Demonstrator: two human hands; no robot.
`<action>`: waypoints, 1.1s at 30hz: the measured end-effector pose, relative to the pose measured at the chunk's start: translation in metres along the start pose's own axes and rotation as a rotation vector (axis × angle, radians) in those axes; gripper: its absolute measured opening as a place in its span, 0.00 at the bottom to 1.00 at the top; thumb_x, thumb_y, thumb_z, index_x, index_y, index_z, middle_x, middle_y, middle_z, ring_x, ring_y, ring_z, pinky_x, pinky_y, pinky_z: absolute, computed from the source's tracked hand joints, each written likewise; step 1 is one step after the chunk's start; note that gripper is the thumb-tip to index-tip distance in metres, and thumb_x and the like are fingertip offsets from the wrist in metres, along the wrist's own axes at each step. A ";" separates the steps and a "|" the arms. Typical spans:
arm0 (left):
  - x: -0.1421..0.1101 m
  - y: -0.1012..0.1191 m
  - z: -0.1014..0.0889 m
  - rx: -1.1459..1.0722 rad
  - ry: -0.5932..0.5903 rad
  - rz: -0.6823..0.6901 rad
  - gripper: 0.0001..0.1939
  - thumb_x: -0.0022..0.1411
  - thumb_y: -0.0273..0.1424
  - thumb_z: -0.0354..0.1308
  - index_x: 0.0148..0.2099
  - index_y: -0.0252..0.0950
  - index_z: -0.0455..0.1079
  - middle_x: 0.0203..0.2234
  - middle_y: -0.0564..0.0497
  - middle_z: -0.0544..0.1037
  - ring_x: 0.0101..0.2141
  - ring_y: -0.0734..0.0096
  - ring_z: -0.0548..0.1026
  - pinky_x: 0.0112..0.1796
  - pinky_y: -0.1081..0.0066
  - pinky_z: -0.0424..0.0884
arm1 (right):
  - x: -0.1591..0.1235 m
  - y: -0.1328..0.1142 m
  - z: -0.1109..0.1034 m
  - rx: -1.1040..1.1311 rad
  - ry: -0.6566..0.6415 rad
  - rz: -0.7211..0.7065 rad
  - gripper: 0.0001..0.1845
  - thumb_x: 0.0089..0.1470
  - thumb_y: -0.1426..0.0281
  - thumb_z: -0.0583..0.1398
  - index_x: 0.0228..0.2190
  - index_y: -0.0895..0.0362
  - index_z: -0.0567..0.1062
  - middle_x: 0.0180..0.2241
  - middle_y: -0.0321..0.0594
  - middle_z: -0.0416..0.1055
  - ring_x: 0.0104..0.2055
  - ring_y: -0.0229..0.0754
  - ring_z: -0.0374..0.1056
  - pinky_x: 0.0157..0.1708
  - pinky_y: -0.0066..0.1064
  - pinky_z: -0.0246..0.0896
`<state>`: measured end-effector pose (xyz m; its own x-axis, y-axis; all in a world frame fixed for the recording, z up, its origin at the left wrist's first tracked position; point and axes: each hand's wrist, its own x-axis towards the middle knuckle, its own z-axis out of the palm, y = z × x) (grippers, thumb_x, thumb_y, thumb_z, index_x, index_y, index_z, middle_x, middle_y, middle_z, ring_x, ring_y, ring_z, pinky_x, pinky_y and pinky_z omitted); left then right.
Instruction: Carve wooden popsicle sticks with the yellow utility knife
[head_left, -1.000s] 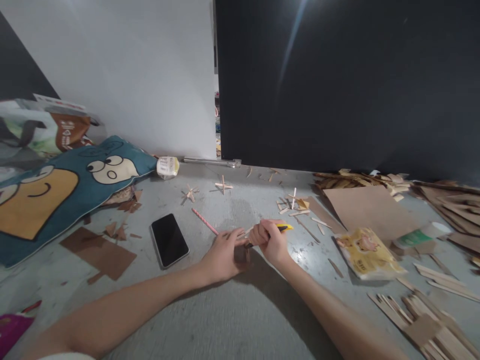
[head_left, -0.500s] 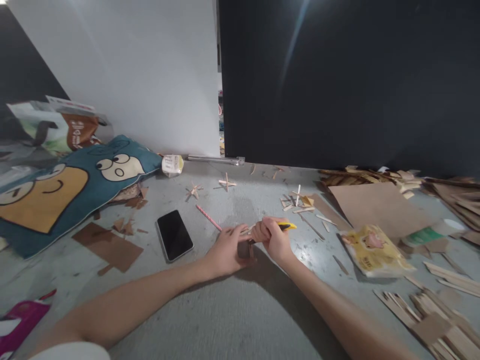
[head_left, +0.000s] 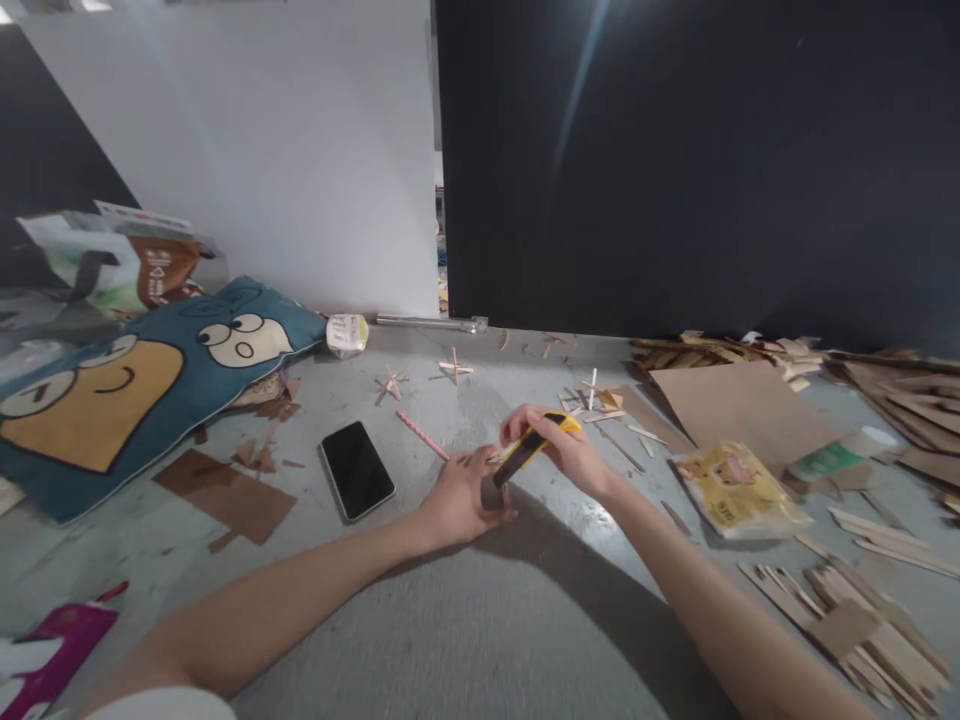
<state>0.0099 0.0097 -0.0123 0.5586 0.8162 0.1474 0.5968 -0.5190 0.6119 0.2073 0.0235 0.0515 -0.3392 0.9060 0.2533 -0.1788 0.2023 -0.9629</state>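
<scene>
My left hand [head_left: 461, 500] is closed around a small brown cardboard piece [head_left: 492, 495], just above the table [head_left: 450, 620]. Fingers cover much of that piece, so its full shape is hidden. In my right hand [head_left: 574, 455] is a yellow and black utility knife [head_left: 529, 448], slanting down to the left. Its lower end meets or nearly meets the cardboard; whether it touches I cannot tell. A pink patterned stick [head_left: 421, 434] lies just beyond my left hand.
Left of my hands lie a phone [head_left: 358, 470], a cut cardboard sheet [head_left: 225, 495] and a blue cushion [head_left: 157, 385]. Small wooden stick stars [head_left: 391, 383] stand further back. On the right are a yellow tissue pack [head_left: 739, 490] and bundled wooden sticks [head_left: 862, 625].
My right hand has turned and lifted slightly, so the knife now shows along its length, slanting down toward the cardboard. My left hand keeps its hold in nearly the same place.
</scene>
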 end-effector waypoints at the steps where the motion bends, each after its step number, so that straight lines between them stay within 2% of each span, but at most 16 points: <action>1: 0.000 0.001 0.000 -0.007 0.002 -0.001 0.33 0.53 0.39 0.75 0.59 0.41 0.72 0.65 0.39 0.71 0.64 0.42 0.69 0.65 0.43 0.60 | 0.000 -0.007 -0.004 -0.127 0.038 -0.025 0.29 0.61 0.42 0.61 0.29 0.55 0.79 0.31 0.40 0.74 0.36 0.44 0.69 0.38 0.34 0.65; 2: 0.000 0.001 -0.001 -0.018 0.001 -0.008 0.34 0.52 0.38 0.75 0.60 0.40 0.71 0.64 0.39 0.72 0.64 0.42 0.69 0.65 0.43 0.60 | -0.001 -0.013 -0.008 -0.237 0.112 -0.044 0.30 0.62 0.41 0.59 0.30 0.55 0.80 0.31 0.39 0.73 0.36 0.43 0.69 0.36 0.33 0.65; 4: 0.000 0.003 -0.001 -0.044 -0.008 -0.036 0.38 0.52 0.36 0.75 0.64 0.40 0.68 0.61 0.39 0.75 0.64 0.43 0.69 0.65 0.44 0.60 | -0.001 -0.021 -0.014 -0.337 0.213 -0.031 0.29 0.63 0.42 0.58 0.32 0.54 0.80 0.24 0.35 0.68 0.27 0.39 0.65 0.26 0.29 0.60; 6: 0.000 0.005 -0.001 -0.057 -0.010 -0.078 0.39 0.52 0.36 0.75 0.64 0.40 0.67 0.60 0.40 0.77 0.64 0.43 0.68 0.65 0.43 0.60 | 0.000 -0.026 -0.018 -0.333 0.231 -0.009 0.25 0.63 0.44 0.60 0.40 0.53 0.79 0.17 0.28 0.62 0.18 0.35 0.58 0.18 0.26 0.52; 8: -0.001 0.006 0.000 -0.060 -0.010 -0.111 0.37 0.52 0.37 0.76 0.63 0.40 0.69 0.61 0.40 0.76 0.66 0.41 0.66 0.65 0.42 0.59 | 0.000 -0.026 -0.021 -0.263 0.260 0.007 0.24 0.59 0.46 0.66 0.41 0.54 0.77 0.15 0.27 0.64 0.14 0.34 0.59 0.16 0.25 0.52; 11: -0.002 0.005 0.000 -0.099 -0.003 -0.125 0.39 0.52 0.37 0.76 0.65 0.40 0.67 0.62 0.41 0.75 0.67 0.39 0.64 0.65 0.41 0.58 | -0.004 -0.017 -0.029 -0.087 0.384 0.075 0.25 0.49 0.49 0.73 0.34 0.56 0.77 0.19 0.36 0.75 0.19 0.41 0.73 0.16 0.26 0.60; 13: -0.003 0.004 0.000 -0.122 0.013 -0.128 0.42 0.52 0.37 0.76 0.66 0.40 0.65 0.62 0.40 0.75 0.67 0.39 0.64 0.65 0.41 0.59 | -0.011 -0.006 -0.036 0.071 0.470 0.124 0.25 0.45 0.52 0.76 0.34 0.55 0.77 0.20 0.37 0.76 0.20 0.43 0.75 0.16 0.25 0.61; 16: -0.004 0.003 -0.001 -0.119 0.056 -0.111 0.47 0.50 0.35 0.77 0.68 0.39 0.62 0.65 0.37 0.70 0.66 0.40 0.64 0.65 0.42 0.60 | -0.026 0.012 -0.046 0.307 0.528 0.181 0.21 0.42 0.60 0.78 0.32 0.55 0.77 0.28 0.41 0.81 0.29 0.43 0.80 0.20 0.23 0.66; 19: -0.004 0.002 0.000 -0.131 0.085 -0.068 0.50 0.49 0.33 0.78 0.70 0.40 0.59 0.66 0.37 0.67 0.67 0.43 0.63 0.66 0.44 0.60 | -0.039 0.028 -0.050 0.476 0.533 0.280 0.15 0.47 0.66 0.75 0.35 0.54 0.78 0.33 0.41 0.83 0.32 0.41 0.80 0.24 0.23 0.71; 21: -0.004 0.001 0.001 -0.145 0.101 -0.055 0.51 0.49 0.32 0.78 0.70 0.41 0.58 0.66 0.37 0.67 0.67 0.44 0.64 0.66 0.44 0.61 | -0.043 0.035 -0.048 0.543 0.477 0.332 0.13 0.50 0.67 0.73 0.36 0.55 0.78 0.31 0.40 0.81 0.29 0.39 0.77 0.26 0.24 0.73; 24: -0.004 0.000 0.003 -0.146 0.133 -0.056 0.50 0.48 0.32 0.78 0.69 0.41 0.59 0.64 0.37 0.68 0.66 0.43 0.66 0.65 0.44 0.62 | -0.043 0.041 -0.039 0.568 0.408 0.348 0.10 0.52 0.67 0.70 0.34 0.56 0.76 0.25 0.35 0.73 0.20 0.35 0.66 0.19 0.24 0.67; 26: -0.004 0.000 0.003 -0.138 0.149 -0.064 0.48 0.49 0.31 0.78 0.68 0.40 0.59 0.64 0.37 0.69 0.65 0.44 0.66 0.65 0.43 0.62 | -0.041 0.042 -0.033 0.571 0.364 0.365 0.12 0.54 0.63 0.69 0.36 0.56 0.76 0.22 0.30 0.66 0.15 0.30 0.54 0.12 0.22 0.54; 28: -0.004 0.000 0.003 -0.131 0.149 -0.068 0.47 0.50 0.31 0.77 0.68 0.41 0.59 0.63 0.37 0.69 0.65 0.44 0.66 0.65 0.44 0.63 | -0.041 0.042 -0.027 0.529 0.349 0.376 0.17 0.55 0.58 0.69 0.39 0.57 0.77 0.20 0.25 0.59 0.14 0.28 0.44 0.09 0.19 0.40; 30: -0.004 0.001 0.002 -0.127 0.139 -0.068 0.46 0.51 0.31 0.76 0.68 0.41 0.59 0.63 0.38 0.69 0.65 0.44 0.66 0.65 0.44 0.63 | -0.042 0.042 -0.023 0.435 0.381 0.360 0.22 0.53 0.53 0.71 0.39 0.57 0.77 0.20 0.23 0.54 0.15 0.26 0.40 0.11 0.18 0.34; 33: -0.005 0.003 0.001 -0.125 0.121 -0.074 0.44 0.52 0.31 0.75 0.67 0.41 0.59 0.63 0.38 0.69 0.65 0.45 0.65 0.65 0.44 0.62 | -0.043 0.044 -0.019 0.317 0.435 0.324 0.27 0.50 0.48 0.72 0.36 0.57 0.75 0.19 0.22 0.51 0.15 0.26 0.40 0.12 0.19 0.32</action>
<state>0.0097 0.0042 -0.0122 0.4375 0.8797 0.1861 0.5531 -0.4265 0.7156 0.2317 0.0000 -0.0034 -0.0270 0.9847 -0.1721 -0.4176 -0.1676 -0.8930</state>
